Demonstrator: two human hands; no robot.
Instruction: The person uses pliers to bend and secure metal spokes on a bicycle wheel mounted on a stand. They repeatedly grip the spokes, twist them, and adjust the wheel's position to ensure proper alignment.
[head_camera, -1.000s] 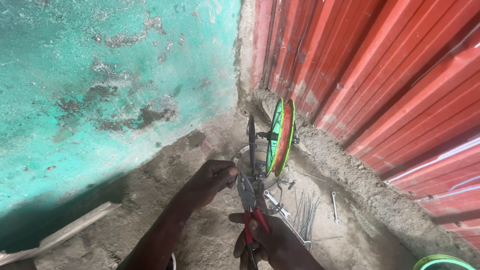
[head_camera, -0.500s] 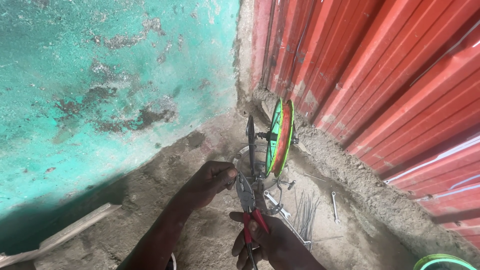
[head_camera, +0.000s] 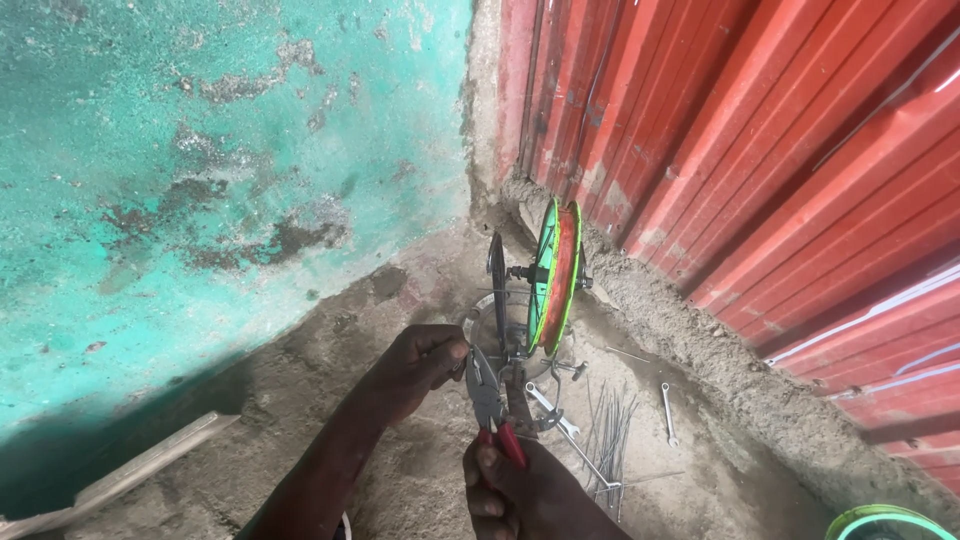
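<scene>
— Anything shifted?
— Barely; both hands stay put. Right hand (head_camera: 530, 490) clasps red-handled pliers (head_camera: 490, 400) low in view; left hand (head_camera: 420, 365) pinches something hidden at their tip.
— Beyond?
— Wheel (head_camera: 555, 275) upright, spokes (head_camera: 610, 430) on ground, wrist cropped.

Hands (head_camera: 470, 420) with red-handled pliers (head_camera: 492, 405) beside wheel (head_camera: 553, 275)
</scene>
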